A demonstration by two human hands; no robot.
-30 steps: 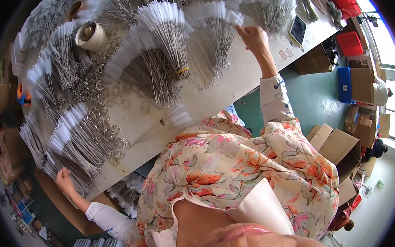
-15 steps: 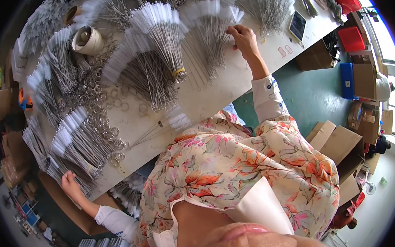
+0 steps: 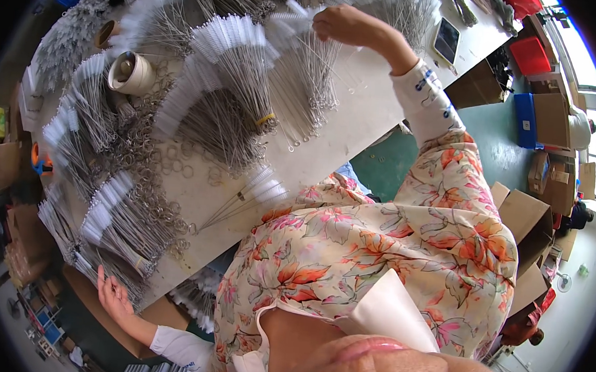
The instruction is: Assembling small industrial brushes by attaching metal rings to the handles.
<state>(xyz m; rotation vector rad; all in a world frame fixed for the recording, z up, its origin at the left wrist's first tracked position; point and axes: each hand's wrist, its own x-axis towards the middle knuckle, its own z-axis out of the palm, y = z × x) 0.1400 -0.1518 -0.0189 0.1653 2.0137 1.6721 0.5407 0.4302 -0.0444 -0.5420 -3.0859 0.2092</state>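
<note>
My right hand (image 3: 345, 26) reaches over the far middle of the table, fingers bent down at the white bristle ends of a fan of wire brushes (image 3: 319, 68). Whatever its fingertips hold is hidden. At the near left edge my left hand (image 3: 115, 299) is open, fingers apart, beside another heap of wire brushes (image 3: 112, 270). Between the hands lies a large bundle of wire brushes (image 3: 240, 66), tied with a yellow band (image 3: 266, 119). A few loose brushes (image 3: 243, 196) lie close to my body.
Metal rings (image 3: 166, 222) are scattered among the brush piles. A cream-coloured roll (image 3: 131, 73) stands at the far left, and a tablet or phone (image 3: 447, 39) lies at the far right. Cardboard boxes (image 3: 524, 220) stand right of me on the green floor (image 3: 484, 150).
My right hand has moved left across the brush fan, its forearm now lying more sideways. The fingers of my left hand have spread from a closer curl, and the hand has shifted slightly nearer.
</note>
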